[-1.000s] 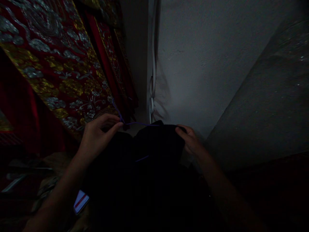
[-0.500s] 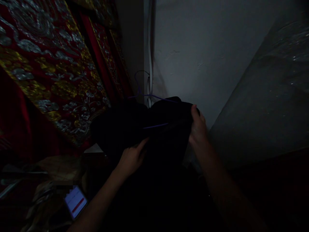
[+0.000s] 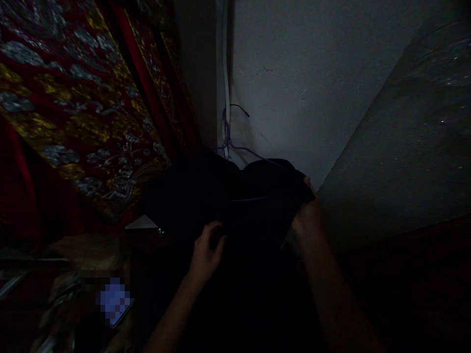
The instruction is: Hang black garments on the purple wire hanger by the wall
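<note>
A black garment [image 3: 221, 191] is draped over a thin purple wire hanger [image 3: 247, 150], whose hook stands up above the neckline. The hanger's lower bar shows faintly through the garment's opening. My right hand [image 3: 308, 213] is closed on the garment's right shoulder, near the hanger's end, with its fingers partly behind the cloth. Lower down, my left hand [image 3: 206, 252] has its thumb and forefinger curled at the garment's front, pinching the dark cloth. The fingertips are hard to make out in the dimness.
Red cloth with gold and silver embroidery [image 3: 73, 117] hangs on the left. A lit phone [image 3: 116, 301] lies at lower left among crumpled things. Behind the garment are a pale wall [image 3: 294, 73] and a white cable [image 3: 225, 59]; a grey, glossy-looking surface [image 3: 397, 162] slopes at right.
My left hand has let go of the hanger near its neck and moved down and right to the garment's front. The hook has swung rightward and upright. My right hand keeps the shoulder, slightly farther right.
</note>
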Available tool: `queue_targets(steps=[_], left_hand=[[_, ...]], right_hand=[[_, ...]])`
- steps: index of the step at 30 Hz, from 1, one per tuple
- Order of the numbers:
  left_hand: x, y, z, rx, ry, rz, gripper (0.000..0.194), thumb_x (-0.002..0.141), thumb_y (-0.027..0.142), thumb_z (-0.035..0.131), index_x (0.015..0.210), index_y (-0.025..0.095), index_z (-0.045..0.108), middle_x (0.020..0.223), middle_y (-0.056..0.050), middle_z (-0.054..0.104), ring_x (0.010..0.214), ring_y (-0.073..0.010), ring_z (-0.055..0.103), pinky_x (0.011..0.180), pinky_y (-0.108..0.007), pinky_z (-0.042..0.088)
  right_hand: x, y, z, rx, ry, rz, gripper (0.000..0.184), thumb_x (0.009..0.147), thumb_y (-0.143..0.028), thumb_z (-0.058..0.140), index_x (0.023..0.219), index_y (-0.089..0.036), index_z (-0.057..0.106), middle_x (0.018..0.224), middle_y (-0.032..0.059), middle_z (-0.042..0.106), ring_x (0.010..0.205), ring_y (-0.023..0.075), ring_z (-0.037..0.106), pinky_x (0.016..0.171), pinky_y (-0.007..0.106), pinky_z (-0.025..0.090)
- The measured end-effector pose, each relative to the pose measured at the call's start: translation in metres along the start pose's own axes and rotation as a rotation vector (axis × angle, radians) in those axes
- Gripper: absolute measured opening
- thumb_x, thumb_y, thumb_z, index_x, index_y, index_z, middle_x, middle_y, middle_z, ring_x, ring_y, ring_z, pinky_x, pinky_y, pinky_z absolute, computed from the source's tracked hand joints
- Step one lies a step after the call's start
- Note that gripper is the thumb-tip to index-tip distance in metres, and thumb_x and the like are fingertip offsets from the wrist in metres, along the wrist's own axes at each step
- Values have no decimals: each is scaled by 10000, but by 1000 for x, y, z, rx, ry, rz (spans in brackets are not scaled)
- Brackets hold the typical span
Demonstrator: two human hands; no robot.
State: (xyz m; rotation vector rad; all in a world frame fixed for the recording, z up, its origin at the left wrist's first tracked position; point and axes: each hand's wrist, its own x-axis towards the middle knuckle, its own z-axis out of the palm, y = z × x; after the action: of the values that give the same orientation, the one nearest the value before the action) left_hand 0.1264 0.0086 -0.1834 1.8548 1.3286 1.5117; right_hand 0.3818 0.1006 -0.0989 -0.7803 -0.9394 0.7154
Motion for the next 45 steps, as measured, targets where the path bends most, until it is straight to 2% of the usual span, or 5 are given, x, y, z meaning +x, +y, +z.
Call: queue_targets(steps=[7,13,27,35,45], left_hand=[[-45,-19,36,-211,231,-265,249,799,280,762,1028,202,703,869,-31,719,835,-189,714,801,-311,575],[-54,-12,35,-236,141,-172,214,867,176,638,1000,232,796,937,-53,728,872,-194,696,768,-292,559],[-53,-7,47,-158,136,-179,117,840,155,645,832,200,752,826,-36,702,804,-187,664,727,-276,510],[-42,-7,92,-126,-88,-109,158,851,101,617,713,177,634,739,-24,629,695,-157,614,616,-245,442],[92,75,-18,-55,106,327,357,1002,257,530,1355,229,574,1120,-65,694,952,-170,656,881,-321,515]], right_hand=[[-103,33,5,-297,445,-135,364,831,-460,712,1063,-191,635,1088,74,670,1019,206,630,933,348,485],[-174,50,26,-452,-547,433,507,901,-690,520,703,-224,493,603,-5,552,587,160,556,581,273,435],[-119,18,49,-279,-608,594,470,773,-625,615,610,-185,598,395,-41,463,358,86,389,417,222,289],[-37,-65,120,-278,-443,101,349,870,-429,573,657,-159,636,438,-9,563,369,74,441,405,201,288],[-53,-67,108,-197,-501,125,412,884,-542,569,679,-185,589,463,-33,538,395,86,460,418,208,307]])
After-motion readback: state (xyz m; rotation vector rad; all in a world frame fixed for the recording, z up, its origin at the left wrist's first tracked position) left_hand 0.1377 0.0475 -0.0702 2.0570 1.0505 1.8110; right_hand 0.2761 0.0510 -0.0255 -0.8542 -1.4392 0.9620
